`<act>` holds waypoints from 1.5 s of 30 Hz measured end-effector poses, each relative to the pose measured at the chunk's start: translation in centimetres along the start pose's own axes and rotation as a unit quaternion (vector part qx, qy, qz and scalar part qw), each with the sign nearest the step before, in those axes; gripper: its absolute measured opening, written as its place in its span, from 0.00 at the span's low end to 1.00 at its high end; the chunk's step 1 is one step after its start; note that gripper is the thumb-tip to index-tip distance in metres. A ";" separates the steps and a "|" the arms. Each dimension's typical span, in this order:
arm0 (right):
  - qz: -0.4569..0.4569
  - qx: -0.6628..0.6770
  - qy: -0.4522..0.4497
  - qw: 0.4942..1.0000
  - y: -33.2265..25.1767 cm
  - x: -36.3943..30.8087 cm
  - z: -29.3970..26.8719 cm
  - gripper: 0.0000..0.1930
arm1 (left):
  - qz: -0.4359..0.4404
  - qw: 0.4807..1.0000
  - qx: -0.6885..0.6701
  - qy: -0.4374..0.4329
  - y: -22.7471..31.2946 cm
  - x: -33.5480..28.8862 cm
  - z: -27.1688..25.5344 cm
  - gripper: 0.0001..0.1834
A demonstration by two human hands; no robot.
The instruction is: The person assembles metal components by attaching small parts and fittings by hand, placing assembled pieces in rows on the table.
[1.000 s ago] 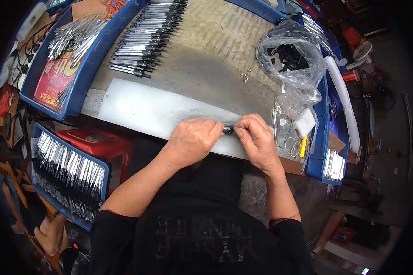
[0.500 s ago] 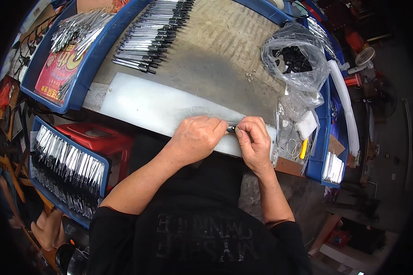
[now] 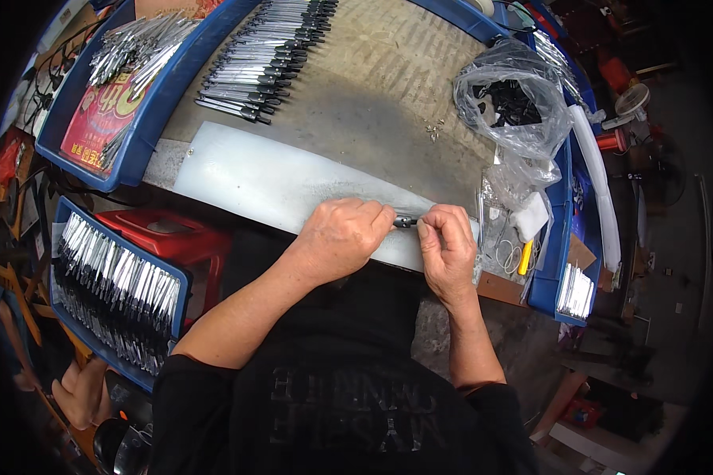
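Over the front edge of a whitish board [image 3: 245, 170], both hands pinch what looks like a pen. Its short black section [image 3: 405, 222] shows in the gap between my fingertips, with the rest hidden in the fingers. My left hand [image 3: 345, 235] is closed round one end, knuckles up. At the other end, my right hand [image 3: 448, 249] grips with thumb and forefinger. A row of assembled pens [image 3: 265, 59], clear-barrelled with black ends, lies on the table beyond. Some tiny metal pieces [image 3: 432, 131] sit beyond my right hand.
A clear plastic bag of small black parts [image 3: 507, 103] stands at the right, near a yellow-handled tool [image 3: 525, 257] and a blue tray [image 3: 561, 261]. Another blue tray [image 3: 131, 150] with pens is at far left. Below it, a blue bin [image 3: 119, 297] of pens adjoins a red stool [image 3: 170, 229].
My right hand has shifted slightly right, away from the left. More of the black section now shows between the fingertips. My left hand has barely moved.
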State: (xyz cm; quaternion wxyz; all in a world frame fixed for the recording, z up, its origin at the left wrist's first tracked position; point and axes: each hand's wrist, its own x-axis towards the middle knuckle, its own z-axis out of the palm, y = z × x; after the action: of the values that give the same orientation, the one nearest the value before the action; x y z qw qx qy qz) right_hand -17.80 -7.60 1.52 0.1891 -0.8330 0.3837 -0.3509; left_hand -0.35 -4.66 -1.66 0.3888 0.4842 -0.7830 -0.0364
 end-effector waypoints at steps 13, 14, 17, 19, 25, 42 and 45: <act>0.169 0.120 -0.060 0.976 -1.1 -0.4 -0.9 0.03 | 0.002 1.000 0.011 -0.001 0.0 0.0 -0.1 0.08; 0.168 0.121 -0.062 0.976 -1.2 -0.4 -0.9 0.03 | 0.001 1.000 0.011 -0.001 0.0 -0.1 -0.1 0.08; 0.102 0.041 -0.064 0.992 -1.3 -0.2 -0.8 0.02 | 0.000 1.000 0.012 -0.001 0.0 0.0 0.0 0.08; 0.064 0.030 -0.047 0.996 -1.2 0.0 -0.5 0.02 | 0.002 1.000 0.015 0.002 0.0 0.0 0.0 0.08; -0.014 -0.002 -0.010 1.000 -0.7 0.1 0.5 0.04 | -0.001 1.000 0.013 -0.001 0.0 -0.1 0.0 0.08; -0.004 -0.054 -0.110 0.992 -1.3 1.5 -0.7 0.05 | 0.018 0.998 0.060 -0.004 0.1 -0.2 0.3 0.08; 0.000 -0.066 -0.135 0.989 -1.3 1.9 -0.8 0.04 | 0.021 0.998 0.067 -0.006 0.1 -0.2 0.2 0.08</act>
State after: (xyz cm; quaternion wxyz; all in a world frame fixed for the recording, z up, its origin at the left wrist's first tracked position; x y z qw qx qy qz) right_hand -16.84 -8.24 3.65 0.1842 -0.8831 0.3772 -0.2097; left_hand -0.52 -4.52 -1.91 0.3519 0.4924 -0.7958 0.0213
